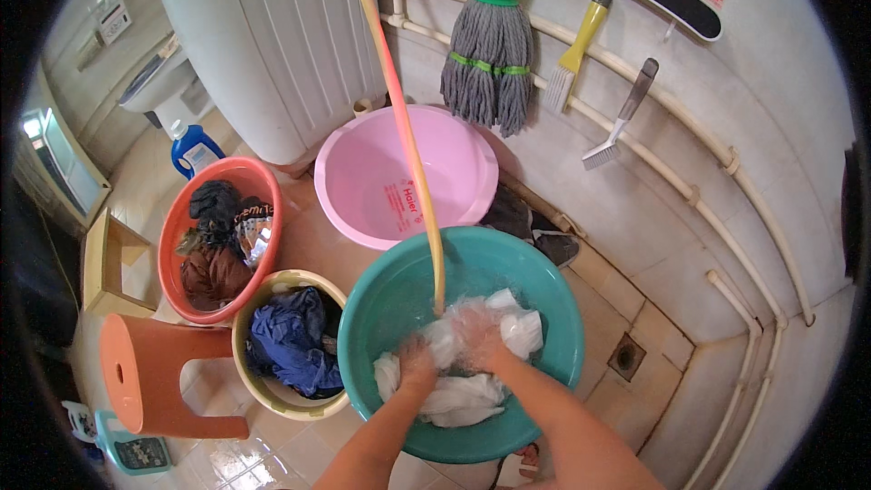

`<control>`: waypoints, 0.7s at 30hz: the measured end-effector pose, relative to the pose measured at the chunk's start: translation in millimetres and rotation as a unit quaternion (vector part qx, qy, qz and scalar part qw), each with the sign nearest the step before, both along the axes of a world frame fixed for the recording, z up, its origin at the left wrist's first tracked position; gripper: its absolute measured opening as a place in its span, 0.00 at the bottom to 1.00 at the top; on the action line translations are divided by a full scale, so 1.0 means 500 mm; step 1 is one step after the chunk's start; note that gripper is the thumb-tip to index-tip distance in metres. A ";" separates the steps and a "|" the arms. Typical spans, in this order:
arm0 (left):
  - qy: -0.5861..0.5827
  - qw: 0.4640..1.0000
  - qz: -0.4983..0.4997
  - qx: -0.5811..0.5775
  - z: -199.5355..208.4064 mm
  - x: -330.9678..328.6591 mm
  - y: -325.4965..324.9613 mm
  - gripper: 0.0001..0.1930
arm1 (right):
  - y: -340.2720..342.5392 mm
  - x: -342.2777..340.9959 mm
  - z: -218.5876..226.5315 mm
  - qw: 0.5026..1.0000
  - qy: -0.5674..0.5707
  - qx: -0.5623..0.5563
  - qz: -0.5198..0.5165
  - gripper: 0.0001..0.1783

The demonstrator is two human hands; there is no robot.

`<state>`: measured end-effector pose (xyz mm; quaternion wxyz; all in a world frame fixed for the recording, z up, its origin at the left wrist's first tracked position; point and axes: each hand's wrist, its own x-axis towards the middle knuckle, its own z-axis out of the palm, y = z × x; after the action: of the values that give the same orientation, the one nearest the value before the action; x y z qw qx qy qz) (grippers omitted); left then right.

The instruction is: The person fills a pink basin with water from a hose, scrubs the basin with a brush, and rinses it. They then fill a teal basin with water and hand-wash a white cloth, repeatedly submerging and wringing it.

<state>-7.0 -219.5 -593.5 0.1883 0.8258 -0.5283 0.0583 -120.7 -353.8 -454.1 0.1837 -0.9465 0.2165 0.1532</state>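
A round teal basin (564,318) holds water and a white cloth (463,399), soaked and bunched up. Both my hands are down in the basin. My left hand (417,365) grips the cloth on its left side, with the fingers partly under water. Farther in and to the right, my right hand (476,338) is closed on another bunch of the same cloth; splashing and motion blur its fingers. A yellow and pink hose (406,118) hangs down from above, and its lower end pours water beside my right hand.
A pink basin (349,177) stands behind the teal one. On the left are a red tub (171,259) of dark clothes, a cream bucket (308,410) with blue clothing and an orange stool (150,372). A mop (490,63) and brushes hang along wall pipes. A floor drain (626,357) lies right.
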 end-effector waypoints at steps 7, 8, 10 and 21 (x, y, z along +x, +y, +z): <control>0.561 0.825 0.041 -0.050 0.249 0.051 -0.035 0.14 | -0.100 -0.026 -0.067 0.946 -0.076 0.293 -0.114 0.55; 0.593 0.803 0.021 -0.049 0.307 0.043 -0.030 0.14 | -0.105 -0.042 -0.068 0.907 -0.075 0.391 -0.139 0.57; 0.650 0.758 -0.004 -0.049 0.389 0.040 -0.009 0.15 | -0.070 -0.031 0.031 0.968 0.014 0.231 -0.093 0.61; 0.762 0.592 -0.041 -0.259 0.624 0.082 0.041 0.15 | -0.028 -0.057 0.191 0.879 -0.035 0.465 -0.102 0.35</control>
<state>34.1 -198.8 -281.6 0.7300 0.4635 -0.1879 -0.4657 -149.0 -367.7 -358.8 0.6249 -0.7294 0.2094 0.1832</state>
